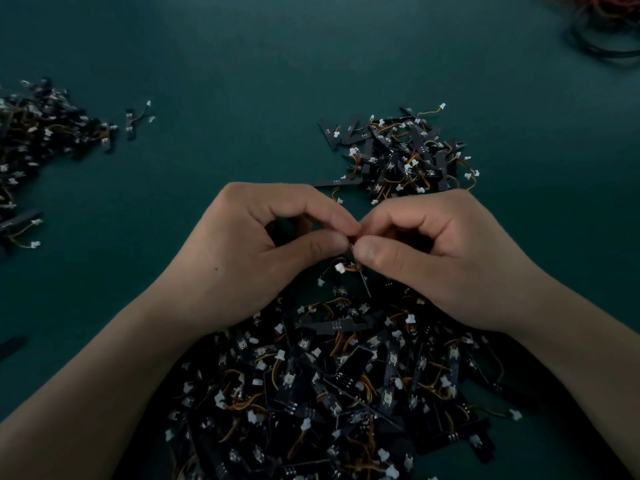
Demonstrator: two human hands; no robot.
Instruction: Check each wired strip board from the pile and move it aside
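Head view: my left hand (263, 251) and right hand (440, 258) pinch one strip board (363, 284) by its wires (350, 269), just above the pile (346, 393). Too hard a tug may tear a lead — or its connector (340, 268) snags neighbours.

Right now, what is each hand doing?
Left hand: closed, pinching a wired strip board.
Right hand: closed, pinching the same board.

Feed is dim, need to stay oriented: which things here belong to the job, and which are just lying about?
Job: left hand, right hand, both pinching one wired strip board; near pile; smaller pile beyond; left pile.
Lying about: tangled wire bundle, far right; dark object, left edge.
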